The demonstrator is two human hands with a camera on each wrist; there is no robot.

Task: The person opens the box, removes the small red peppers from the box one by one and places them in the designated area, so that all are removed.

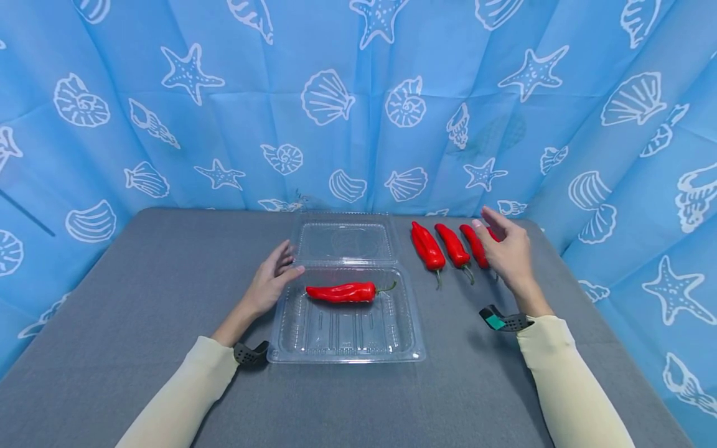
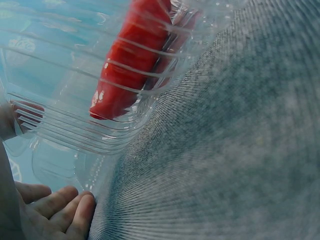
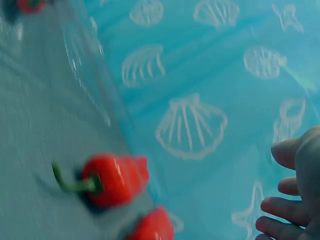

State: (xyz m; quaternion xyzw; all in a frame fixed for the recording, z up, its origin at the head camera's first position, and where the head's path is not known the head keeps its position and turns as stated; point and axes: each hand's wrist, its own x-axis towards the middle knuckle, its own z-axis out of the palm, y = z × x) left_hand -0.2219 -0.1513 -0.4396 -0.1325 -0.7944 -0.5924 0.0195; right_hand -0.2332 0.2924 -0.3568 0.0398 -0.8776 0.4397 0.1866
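Observation:
A clear plastic clamshell container (image 1: 347, 339) stands with its lid (image 1: 344, 241) folded back. One red pepper (image 1: 342, 292) lies crosswise inside, its green stem to the right; the left wrist view shows the same pepper (image 2: 131, 60) through the clear wall. My left hand (image 1: 270, 283) is at the container's left side, thumb at the rim and fingers extended. Over to the right, my right hand (image 1: 506, 252) hovers above a row of red peppers (image 1: 427, 247), fingers apart, holding nothing. It partly hides the rightmost pepper (image 1: 493, 234).
A grey cloth covers the table (image 1: 168, 298). Behind it and along the sides hangs a blue curtain (image 1: 358, 155) printed with white shells and starfish. Dark wrist straps (image 1: 506, 322) are worn on both wrists.

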